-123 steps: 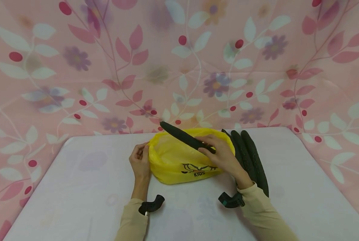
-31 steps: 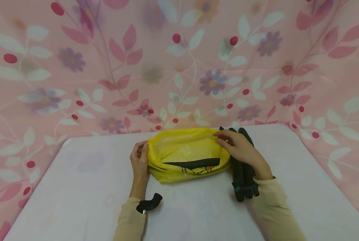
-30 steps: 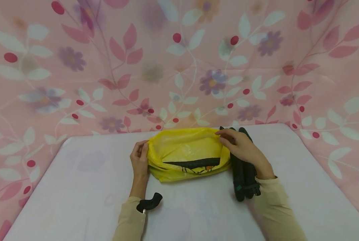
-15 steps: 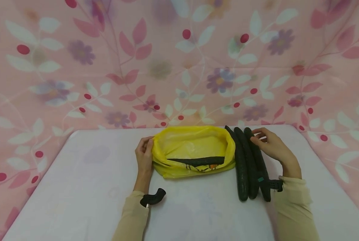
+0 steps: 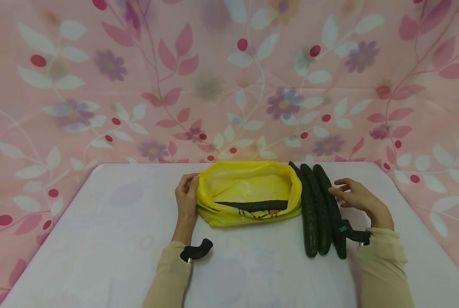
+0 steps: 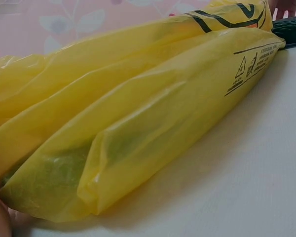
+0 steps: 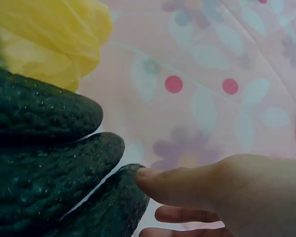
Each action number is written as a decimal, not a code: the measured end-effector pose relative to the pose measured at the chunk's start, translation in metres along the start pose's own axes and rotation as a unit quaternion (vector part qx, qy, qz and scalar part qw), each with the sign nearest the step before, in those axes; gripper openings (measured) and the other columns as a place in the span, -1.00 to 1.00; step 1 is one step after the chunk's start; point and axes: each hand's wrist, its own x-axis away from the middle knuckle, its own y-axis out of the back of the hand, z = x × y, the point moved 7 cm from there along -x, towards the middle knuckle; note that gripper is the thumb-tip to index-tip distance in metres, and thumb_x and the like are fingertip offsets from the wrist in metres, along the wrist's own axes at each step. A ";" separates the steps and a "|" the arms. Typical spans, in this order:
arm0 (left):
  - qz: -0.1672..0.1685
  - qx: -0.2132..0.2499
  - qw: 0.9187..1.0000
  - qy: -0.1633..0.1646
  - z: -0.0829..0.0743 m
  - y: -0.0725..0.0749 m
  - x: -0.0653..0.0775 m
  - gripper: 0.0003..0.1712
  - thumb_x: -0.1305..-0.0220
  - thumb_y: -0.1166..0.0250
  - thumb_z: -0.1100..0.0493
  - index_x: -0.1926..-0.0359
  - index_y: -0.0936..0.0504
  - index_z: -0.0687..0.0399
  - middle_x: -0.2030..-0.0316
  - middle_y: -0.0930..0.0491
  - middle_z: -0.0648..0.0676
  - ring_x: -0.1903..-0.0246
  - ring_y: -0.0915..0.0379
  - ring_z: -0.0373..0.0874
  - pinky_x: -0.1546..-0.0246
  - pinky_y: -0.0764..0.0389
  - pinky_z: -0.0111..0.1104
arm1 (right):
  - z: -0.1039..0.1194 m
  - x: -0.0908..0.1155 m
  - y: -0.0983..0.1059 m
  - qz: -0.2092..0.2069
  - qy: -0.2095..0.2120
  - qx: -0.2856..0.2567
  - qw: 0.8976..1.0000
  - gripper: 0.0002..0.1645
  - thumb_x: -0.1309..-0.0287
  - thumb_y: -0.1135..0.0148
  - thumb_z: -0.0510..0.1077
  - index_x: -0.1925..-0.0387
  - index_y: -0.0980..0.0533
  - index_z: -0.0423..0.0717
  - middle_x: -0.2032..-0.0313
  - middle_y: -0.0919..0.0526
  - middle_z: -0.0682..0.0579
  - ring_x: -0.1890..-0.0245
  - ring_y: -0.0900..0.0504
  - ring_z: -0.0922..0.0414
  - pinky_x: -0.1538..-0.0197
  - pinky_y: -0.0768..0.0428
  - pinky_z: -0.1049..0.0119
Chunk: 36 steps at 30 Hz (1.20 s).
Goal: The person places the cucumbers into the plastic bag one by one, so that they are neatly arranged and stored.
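Note:
My left hand (image 5: 186,196) pinches the left rim of a yellow plastic bag (image 5: 252,166), whose mouth gapes upward. A dark green cucumber (image 5: 252,205) shows inside along the bag's front wall; in the left wrist view its end (image 6: 54,180) shows through the film. Three more cucumbers lie side by side right of the bag: a left one (image 5: 309,222), a middle one (image 5: 322,218) and a right one (image 5: 334,209). My right hand (image 5: 358,199) is beside the right cucumber, fingers loosely bent, holding nothing. In the right wrist view the thumb (image 7: 182,183) overlaps that cucumber's tip.
A white cloth (image 5: 121,239) with faint prints covers the table. Behind it hangs a pink floral curtain (image 5: 210,85). Black camera mounts sit on the left wrist (image 5: 196,251) and the right wrist (image 5: 353,233), the right one close over the right cucumber.
The cucumber that my right hand held over the bag now lies inside it. My right hand has moved right, from the bag's rim to beside the right cucumber. The left hand keeps its grip.

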 end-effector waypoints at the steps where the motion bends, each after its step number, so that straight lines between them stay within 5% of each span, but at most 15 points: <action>1: 0.000 -0.002 1.000 0.002 0.000 0.000 0.000 -0.70 -0.36 -0.09 0.28 0.07 -0.51 0.51 0.29 -0.63 -0.05 0.34 -0.52 -0.31 0.25 -0.57 -0.56 | -0.002 -0.001 -0.001 0.002 -0.005 -0.001 1.000 -0.07 -0.33 0.02 0.19 -0.34 0.02 -0.47 -0.17 -0.21 -0.53 -0.01 -0.54 -0.21 0.03 -0.63 0.08; 12: 0.000 -0.014 1.000 0.012 0.000 0.001 0.002 -0.70 -0.36 -0.09 0.26 0.06 -0.53 0.47 0.28 -0.61 -0.05 0.33 -0.52 -0.31 0.23 -0.57 -0.57 | -0.007 -0.004 -0.009 0.021 -0.012 -0.008 1.000 -0.06 -0.29 -0.03 0.20 -0.33 -0.02 -0.47 -0.17 -0.26 -0.53 0.07 -0.61 -0.06 0.05 -0.64 0.08; 21: 0.004 -0.004 1.000 0.015 0.001 0.000 0.002 -0.71 -0.37 -0.08 0.28 0.06 -0.52 0.47 0.27 -0.62 -0.03 0.32 -0.52 -0.30 0.22 -0.58 -0.55 | -0.011 -0.007 -0.012 0.028 -0.026 -0.002 0.999 0.00 -0.27 -0.02 0.25 -0.34 0.00 -0.48 -0.20 -0.23 -0.53 -0.01 -0.54 -0.18 0.06 -0.64 0.09; 36: 0.005 -0.009 1.000 0.015 -0.001 -0.001 0.002 -0.71 -0.37 -0.08 0.27 0.07 -0.52 0.47 0.27 -0.62 0.00 0.32 -0.52 -0.30 0.22 -0.57 -0.56 | -0.010 -0.009 -0.013 0.023 -0.023 0.012 0.999 -0.07 -0.29 -0.04 0.17 -0.28 -0.06 -0.56 -0.12 -0.31 -0.54 0.10 -0.61 -0.10 0.11 -0.66 0.10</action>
